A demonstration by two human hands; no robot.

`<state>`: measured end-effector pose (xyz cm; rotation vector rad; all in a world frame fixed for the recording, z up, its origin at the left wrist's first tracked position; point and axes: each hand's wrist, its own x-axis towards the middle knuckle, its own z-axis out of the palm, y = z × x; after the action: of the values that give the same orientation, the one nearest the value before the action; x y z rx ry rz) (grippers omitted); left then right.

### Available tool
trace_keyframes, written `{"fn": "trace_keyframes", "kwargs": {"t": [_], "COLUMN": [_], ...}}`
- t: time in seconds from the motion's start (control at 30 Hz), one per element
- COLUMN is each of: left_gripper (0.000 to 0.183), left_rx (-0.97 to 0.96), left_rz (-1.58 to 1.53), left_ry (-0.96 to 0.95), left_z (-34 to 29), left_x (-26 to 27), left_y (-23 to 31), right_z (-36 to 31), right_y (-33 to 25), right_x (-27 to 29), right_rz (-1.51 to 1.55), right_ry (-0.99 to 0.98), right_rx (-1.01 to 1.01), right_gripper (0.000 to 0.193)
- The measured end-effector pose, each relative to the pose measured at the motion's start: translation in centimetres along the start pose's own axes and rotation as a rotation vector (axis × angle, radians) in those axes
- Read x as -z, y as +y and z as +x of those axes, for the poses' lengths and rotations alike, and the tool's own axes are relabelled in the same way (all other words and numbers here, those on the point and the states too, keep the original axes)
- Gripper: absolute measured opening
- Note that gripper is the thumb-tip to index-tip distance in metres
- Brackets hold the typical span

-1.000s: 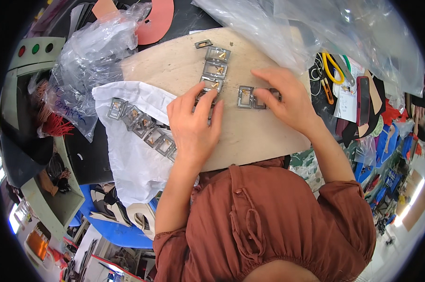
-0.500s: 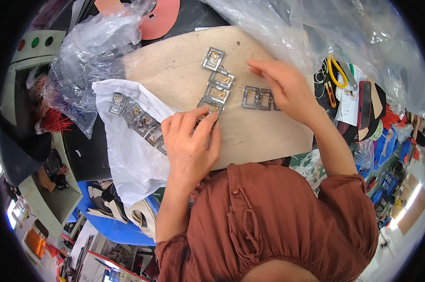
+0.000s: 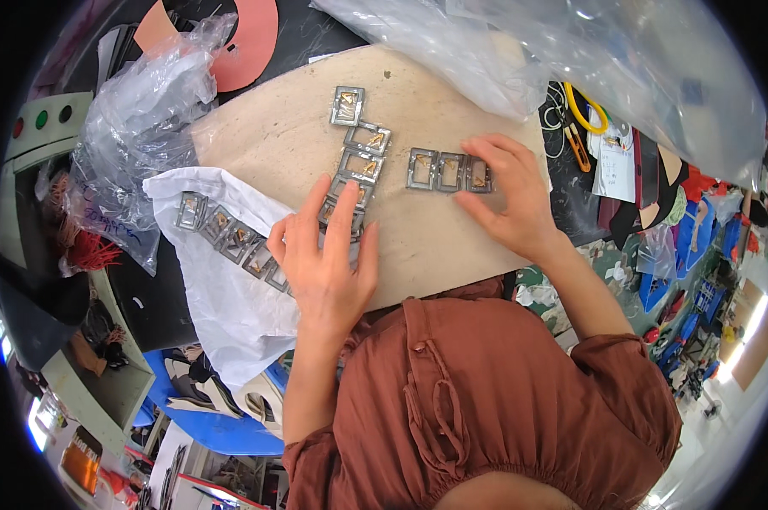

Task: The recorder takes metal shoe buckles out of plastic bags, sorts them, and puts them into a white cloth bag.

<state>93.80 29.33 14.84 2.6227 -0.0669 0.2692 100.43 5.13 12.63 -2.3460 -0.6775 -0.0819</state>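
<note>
We had glossy rectangular buckles on a tan board; our left hand spread its fingers over the middle column, our right hand arched wide around the right row's end, hold unclear.

Frames – glossy mtl, bag – shiny plstc

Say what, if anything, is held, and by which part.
It cannot be told: the right hand brackets the short row's rightmost grey frame at its near and far edges; the left hand lies over the middle row's lower frames.
</note>
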Motion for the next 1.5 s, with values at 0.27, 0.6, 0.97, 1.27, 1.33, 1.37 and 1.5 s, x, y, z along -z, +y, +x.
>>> {"fn": "trace_keyframes", "kwargs": {"t": [0.27, 0.6, 0.97, 1.27, 1.33, 1.37, 1.5], "left_gripper": [0.057, 0.065, 0.078, 0.084, 0.088, 0.090, 0.101], "left_rx": [0.019, 0.025, 0.071, -0.071, -0.065, -0.044, -0.036], "left_rz": [0.002, -0.057, -0.221, -0.235, -0.217, -0.226, -0.220], "left_ry": [0.032, 0.033, 0.078, -0.073, -0.078, -0.080, -0.056], "left_z": [0.0, -0.3, -0.5, 2.0, 1.9, 1.5, 0.5], "left_x": [-0.6, -0.5, -1.4, -1.0, -0.7, -0.7, -0.9], "left_y": [-0.1, -0.5, -1.1, -1.2, -1.3, -1.5, -2.0], "right_z": [0.2, 7.9, 9.6, 5.1, 4.5, 4.2, 4.3], "right_y": [0.6, -0.8, -0.2, -2.1, -1.2, -0.8, -1.0], "right_x": [-0.1, -2.0, -2.9, -2.6, -2.0, -1.5, 1.0], "right_rz": [-0.018, 0.050, -0.216, 0.042, -0.048, -0.087, -0.198], "right_ry": [-0.087, -0.129, -0.236, -0.243, -0.294, -0.288, -0.291], "right_rx": [-0.016, 0.242, 0.137, 0.282, 0.240, 0.195, 0.116], "right_gripper": [0.071, 0.044, 0.029, 0.053, 0.061, 0.061, 0.062]}}
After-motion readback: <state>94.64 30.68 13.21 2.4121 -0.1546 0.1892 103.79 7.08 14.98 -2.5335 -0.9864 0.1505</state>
